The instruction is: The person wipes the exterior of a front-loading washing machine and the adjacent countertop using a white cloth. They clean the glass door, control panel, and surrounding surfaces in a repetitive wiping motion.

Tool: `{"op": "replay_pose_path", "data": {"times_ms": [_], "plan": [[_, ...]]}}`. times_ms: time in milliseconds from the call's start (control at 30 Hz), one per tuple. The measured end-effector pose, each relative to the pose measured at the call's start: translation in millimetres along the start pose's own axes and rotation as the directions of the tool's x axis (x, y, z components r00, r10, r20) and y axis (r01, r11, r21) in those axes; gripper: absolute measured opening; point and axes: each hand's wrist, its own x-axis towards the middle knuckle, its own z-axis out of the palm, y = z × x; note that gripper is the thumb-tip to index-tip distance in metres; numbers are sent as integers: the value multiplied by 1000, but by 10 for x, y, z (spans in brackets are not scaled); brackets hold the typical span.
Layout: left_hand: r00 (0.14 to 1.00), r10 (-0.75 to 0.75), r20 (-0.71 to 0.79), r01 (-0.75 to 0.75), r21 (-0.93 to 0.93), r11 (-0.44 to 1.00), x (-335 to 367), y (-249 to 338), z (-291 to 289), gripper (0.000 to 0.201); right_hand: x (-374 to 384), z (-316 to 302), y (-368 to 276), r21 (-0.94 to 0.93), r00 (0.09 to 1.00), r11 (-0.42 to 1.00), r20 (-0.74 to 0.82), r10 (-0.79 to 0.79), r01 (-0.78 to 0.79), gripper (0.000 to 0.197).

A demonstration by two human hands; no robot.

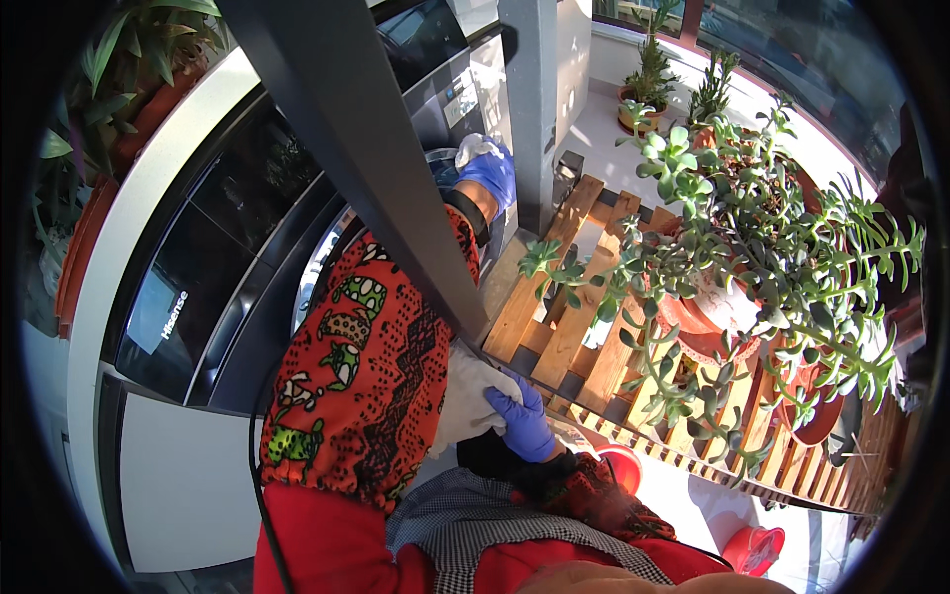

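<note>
My left hand (488, 176), in a blue glove, is closed on a crumpled white cloth (473, 148). It is against the dark front of a washing machine (223, 213), beside the machine's round glass door. That arm, in a red patterned sleeve cover (366, 366), passes behind a dark grey metal bar (371, 148). Nearer my body, my blue-gloved right hand (524, 421) grips the edge of a larger white cloth (470, 396). Part of this cloth is hidden behind the left sleeve.
To the right stands a slatted wooden rack (594, 361) bearing potted succulents (722, 218). A grey upright post (531, 99) rises at its far corner. A red basin (621, 465) and a red stool-like object (754, 549) are below. More plants (139, 59) hang at far left.
</note>
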Motion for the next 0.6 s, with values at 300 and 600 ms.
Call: {"op": "replay_pose_path", "data": {"times_ms": [300, 600], "plan": [[999, 30, -21, -29, 38, 999, 26, 412, 298, 28, -28, -90, -6, -38, 998, 998, 41, 43, -41, 29], [997, 71, 36, -73, 67, 995, -77, 979, 812, 30, -47, -175, 94, -91, 999, 996, -36, -22, 19, 23]]}}
